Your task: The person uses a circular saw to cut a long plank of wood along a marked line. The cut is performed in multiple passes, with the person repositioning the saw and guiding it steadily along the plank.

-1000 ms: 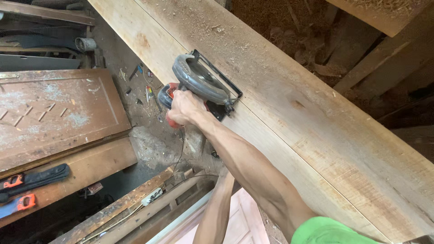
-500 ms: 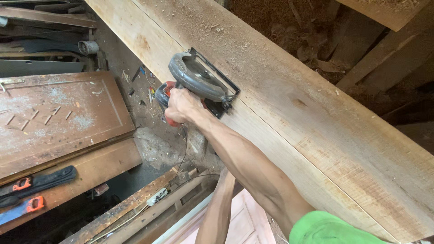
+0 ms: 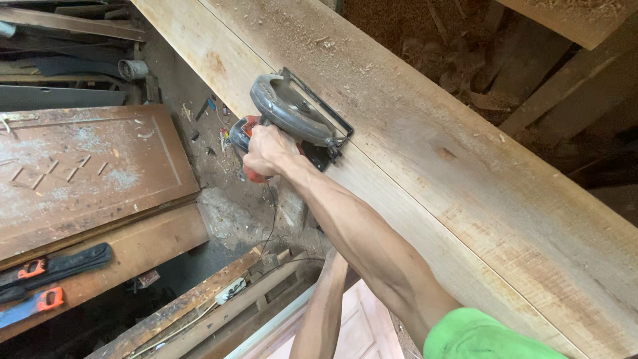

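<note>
The right hand (image 3: pixel 266 149) is wrapped tight, its grip clamped on the red rear handle of the circular saw (image 3: pixel 292 119), which sits flat on the near-left edge of the long plank (image 3: pixel 425 166). The left hand is out of sight; only its forearm shows, reaching down under the plank, so I cannot tell its grip. The saw looks heavy and rigid, best held by its handle, away from the guard. A carved door panel (image 3: pixel 86 173) and 2 handsaws (image 3: pixel 40 286) lie left.
</note>
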